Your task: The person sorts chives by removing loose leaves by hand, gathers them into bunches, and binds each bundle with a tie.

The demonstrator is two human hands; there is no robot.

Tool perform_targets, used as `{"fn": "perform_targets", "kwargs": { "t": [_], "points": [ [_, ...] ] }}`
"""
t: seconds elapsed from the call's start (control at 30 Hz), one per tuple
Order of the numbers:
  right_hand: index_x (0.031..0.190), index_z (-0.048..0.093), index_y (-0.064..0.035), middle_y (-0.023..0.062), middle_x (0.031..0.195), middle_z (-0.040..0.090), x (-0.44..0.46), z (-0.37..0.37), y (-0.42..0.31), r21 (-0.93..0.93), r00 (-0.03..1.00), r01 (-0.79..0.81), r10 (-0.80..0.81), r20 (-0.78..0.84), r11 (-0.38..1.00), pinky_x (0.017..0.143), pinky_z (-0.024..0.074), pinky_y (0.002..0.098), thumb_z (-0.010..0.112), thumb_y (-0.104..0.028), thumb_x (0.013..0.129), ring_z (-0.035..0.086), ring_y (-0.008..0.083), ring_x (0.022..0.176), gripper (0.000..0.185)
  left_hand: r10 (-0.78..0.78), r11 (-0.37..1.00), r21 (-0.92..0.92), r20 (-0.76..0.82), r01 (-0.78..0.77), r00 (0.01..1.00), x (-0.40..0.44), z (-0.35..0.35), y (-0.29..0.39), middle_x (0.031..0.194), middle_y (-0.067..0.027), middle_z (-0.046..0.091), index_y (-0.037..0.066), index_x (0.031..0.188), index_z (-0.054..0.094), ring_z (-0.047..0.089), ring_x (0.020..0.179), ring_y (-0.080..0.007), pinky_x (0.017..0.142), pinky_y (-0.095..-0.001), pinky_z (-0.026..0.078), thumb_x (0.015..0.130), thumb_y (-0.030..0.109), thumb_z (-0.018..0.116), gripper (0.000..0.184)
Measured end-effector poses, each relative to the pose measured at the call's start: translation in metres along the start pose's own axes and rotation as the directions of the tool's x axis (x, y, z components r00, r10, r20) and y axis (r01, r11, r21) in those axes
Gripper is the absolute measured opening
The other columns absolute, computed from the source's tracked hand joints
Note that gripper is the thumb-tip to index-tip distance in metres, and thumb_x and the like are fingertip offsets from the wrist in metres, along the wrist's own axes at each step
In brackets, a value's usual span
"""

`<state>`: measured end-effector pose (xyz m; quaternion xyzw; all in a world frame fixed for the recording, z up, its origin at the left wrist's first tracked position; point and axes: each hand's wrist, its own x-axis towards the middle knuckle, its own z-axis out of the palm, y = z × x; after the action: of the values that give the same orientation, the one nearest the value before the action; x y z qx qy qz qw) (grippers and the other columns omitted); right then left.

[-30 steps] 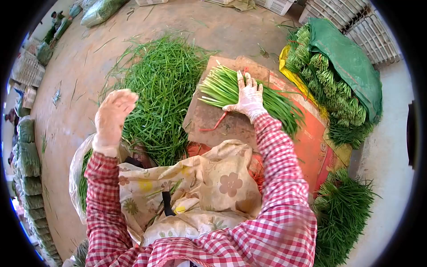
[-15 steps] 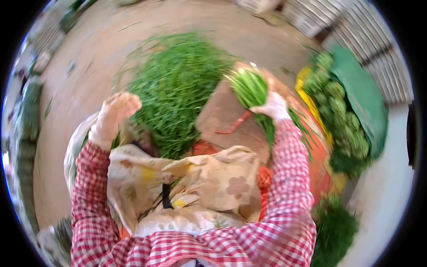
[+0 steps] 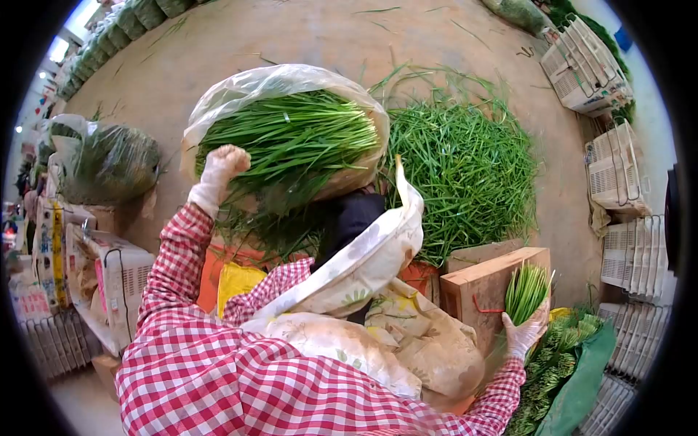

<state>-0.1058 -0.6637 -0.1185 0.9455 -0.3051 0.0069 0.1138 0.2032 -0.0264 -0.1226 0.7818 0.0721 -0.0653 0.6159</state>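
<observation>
My right hand, in a whitish glove, is wrapped round a bunch of green chives with the pale cut ends up. The bunch is beside a wooden block that has a red strip on its side. My left hand, also gloved, is closed in a fist over the left side of a clear plastic bag; anything inside the fist is hidden. Long chives lie in that bag. A loose heap of green chives spreads on the floor to the right of the bag.
Tied bunches lie beside a green sack at lower right. White plastic crates line the right wall. A filled plastic bag and more crates stand at left. A patterned apron covers my lap.
The view has swung left, bringing the plastic bag of chives fully into sight. My left hand is now over that bag. The right hand still holds its bunch beside the wooden block.
</observation>
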Motion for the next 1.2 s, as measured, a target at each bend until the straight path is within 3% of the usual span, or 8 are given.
{"fn": "perform_targets", "kwargs": {
  "t": [0.1,0.23,0.37,0.43,0.63,0.9,1.03,1.2],
  "points": [
    [0.144,0.008,-0.0120,0.0048,0.149,0.014,0.000,0.016,-0.013,-0.071,0.995,-0.045,0.051,0.090,0.997,0.105,0.0180,0.0567,0.075,-0.056,0.054,0.020,0.0255,0.135,0.120,0.224,0.892,0.424,-0.106,-0.160,0.969,0.016,0.034,-0.012,0.074,-0.0068,0.063,0.001,0.084,0.062,0.057,0.067,-0.0149,0.067,-0.0273,0.047,0.081,0.024,0.064,0.023],
    [0.144,0.008,-0.0117,0.0071,0.149,0.012,0.026,-0.029,-0.036,-0.195,0.918,-0.129,0.192,0.348,0.972,0.105,0.0186,0.0573,0.074,-0.052,0.059,0.019,0.0255,0.135,0.115,0.582,0.497,0.666,0.220,-0.557,0.783,0.058,0.106,-0.011,0.117,-0.0192,0.055,0.001,0.119,0.050,0.049,0.113,-0.0333,0.098,-0.0409,0.036,0.077,0.041,0.065,0.060],
    [0.142,0.014,-0.0046,0.0143,0.144,0.026,0.061,-0.074,-0.077,-0.193,0.904,-0.169,0.230,0.361,0.966,0.104,0.0261,0.0499,0.070,-0.033,0.071,0.030,0.0273,0.131,0.094,0.470,0.389,0.735,0.361,-0.556,0.805,0.121,0.149,-0.011,0.133,-0.0203,0.040,-0.002,0.131,0.035,0.032,0.129,-0.0321,0.107,-0.0392,0.024,0.072,0.051,0.066,0.085],
    [0.135,0.031,-0.0011,0.0178,0.132,0.043,0.080,-0.073,-0.095,0.206,0.976,0.166,-0.191,0.108,0.964,0.102,0.0328,0.0400,0.069,-0.029,0.074,0.042,0.0294,0.123,0.078,0.168,0.405,0.819,0.370,-0.407,0.914,0.155,0.155,-0.001,0.135,-0.0200,0.037,-0.003,0.132,0.033,0.031,0.129,-0.0314,0.107,-0.0369,0.024,0.065,0.056,0.069,0.097],
    [0.125,0.047,-0.0036,0.0162,0.126,0.051,0.114,-0.086,-0.254,0.513,0.839,0.319,-0.488,0.238,0.797,0.099,0.0377,0.0356,0.064,-0.031,0.079,0.049,0.0280,0.117,0.056,-0.171,0.274,0.885,0.429,-0.376,0.887,0.188,0.157,0.010,0.130,-0.0191,0.043,-0.004,0.132,0.034,0.035,0.126,-0.0309,0.106,-0.0395,0.024,0.052,0.063,0.073,0.111],
    [0.115,0.055,0.0015,0.0163,0.108,0.062,0.120,-0.025,-0.412,0.969,0.781,0.029,-0.611,0.131,0.244,0.087,0.0465,0.0296,0.059,-0.025,0.083,0.061,0.0236,0.098,0.042,-0.265,0.165,0.891,0.454,-0.424,0.851,0.196,0.178,0.023,0.108,-0.0173,0.060,0.001,0.130,0.040,0.055,0.104,-0.0311,0.089,-0.0397,0.041,0.056,0.058,0.072,0.099],
    [0.108,0.058,0.0025,0.0105,0.094,0.065,0.092,-0.011,-0.433,0.859,0.539,-0.395,-0.675,0.503,0.325,0.074,0.0485,0.0268,0.062,-0.029,0.084,0.062,0.0161,0.082,0.040,-0.215,0.309,0.882,0.429,-0.356,0.877,0.198,0.173,0.015,0.112,-0.0174,0.059,0.008,0.120,0.055,0.054,0.108,-0.0303,0.091,-0.0390,0.041,0.058,0.052,0.072,0.077],
    [0.112,0.053,0.0011,0.0047,0.096,0.061,0.054,0.025,-0.464,0.647,0.488,-0.762,-0.636,0.598,0.024,0.065,0.0466,0.0217,0.063,-0.034,0.084,0.056,0.0082,0.078,0.046,-0.182,0.464,0.840,0.400,-0.280,0.899,0.214,0.167,-0.001,0.108,-0.0177,0.061,0.006,0.117,0.057,0.057,0.103,-0.0293,0.089,-0.0360,0.042,0.062,0.044,0.073,0.069]
  ]
}}
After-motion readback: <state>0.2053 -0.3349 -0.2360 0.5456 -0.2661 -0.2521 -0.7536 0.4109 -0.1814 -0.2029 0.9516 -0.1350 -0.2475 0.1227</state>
